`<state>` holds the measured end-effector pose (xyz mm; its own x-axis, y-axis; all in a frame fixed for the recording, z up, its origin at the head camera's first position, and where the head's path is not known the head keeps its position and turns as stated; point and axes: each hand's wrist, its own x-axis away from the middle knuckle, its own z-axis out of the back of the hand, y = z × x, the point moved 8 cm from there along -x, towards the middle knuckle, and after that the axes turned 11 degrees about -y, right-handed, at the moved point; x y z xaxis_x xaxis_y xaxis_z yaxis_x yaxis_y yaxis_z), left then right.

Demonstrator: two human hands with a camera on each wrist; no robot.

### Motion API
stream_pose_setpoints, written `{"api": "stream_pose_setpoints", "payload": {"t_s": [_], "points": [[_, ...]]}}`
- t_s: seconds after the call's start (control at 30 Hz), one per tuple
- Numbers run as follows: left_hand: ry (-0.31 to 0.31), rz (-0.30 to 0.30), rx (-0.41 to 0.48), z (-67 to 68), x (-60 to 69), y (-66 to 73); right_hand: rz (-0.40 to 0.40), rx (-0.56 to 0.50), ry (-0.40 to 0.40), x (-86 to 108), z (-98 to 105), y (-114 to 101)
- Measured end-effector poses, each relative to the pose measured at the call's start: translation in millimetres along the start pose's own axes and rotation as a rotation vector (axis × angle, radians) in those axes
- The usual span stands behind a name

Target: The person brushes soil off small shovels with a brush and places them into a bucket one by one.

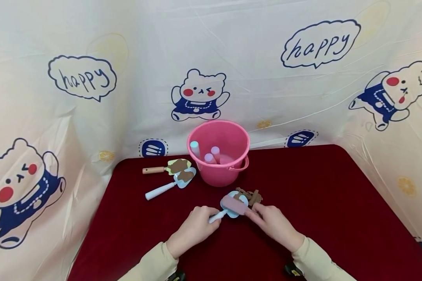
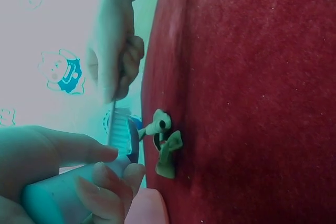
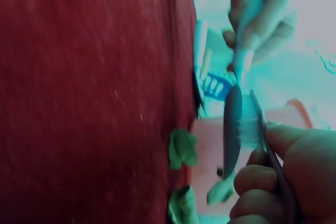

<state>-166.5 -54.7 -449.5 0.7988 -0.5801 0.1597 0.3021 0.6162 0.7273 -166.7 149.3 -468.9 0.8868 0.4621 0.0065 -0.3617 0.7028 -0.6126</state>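
Observation:
My left hand [image 1: 198, 223] grips the pale handle of a light blue toy trowel [image 1: 234, 215], held over the middle of the table. Brown clay-like matter shows on the trowel's blade. In my right hand [image 1: 278, 225] is a pink-backed brush [image 1: 233, 203], lying across the blade in the head view and hiding part of it. Seen from the right wrist, the brush's white bristles [image 3: 250, 129] face the trowel blade [image 3: 232, 129] and look close to it; contact is hard to judge. Just beyond the right fingers lies a small heap of brown pieces [image 1: 255, 197].
Behind the hands stands a pink bucket [image 1: 218, 175] with several pastel handle-like ends inside. Left of it lie a blue-bladed trowel [image 1: 160, 191] and a wooden-handled trowel [image 1: 154, 170], both with brown matter on them. A dark red cloth [image 1: 320, 187] covers the table; patterned fabric hangs around it.

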Motion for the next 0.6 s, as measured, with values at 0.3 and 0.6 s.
{"api": "stream_pose_setpoints", "payload": {"t_s": [0.3,0.6], "points": [[0.014,-0.007,-0.025,3.5,2.9,4.3,-0.049,0.101,0.052,-0.6,10,9],[0.025,0.021,-0.048,5.0,2.5,5.1,0.005,0.041,0.051,1.8,9,1]]}}
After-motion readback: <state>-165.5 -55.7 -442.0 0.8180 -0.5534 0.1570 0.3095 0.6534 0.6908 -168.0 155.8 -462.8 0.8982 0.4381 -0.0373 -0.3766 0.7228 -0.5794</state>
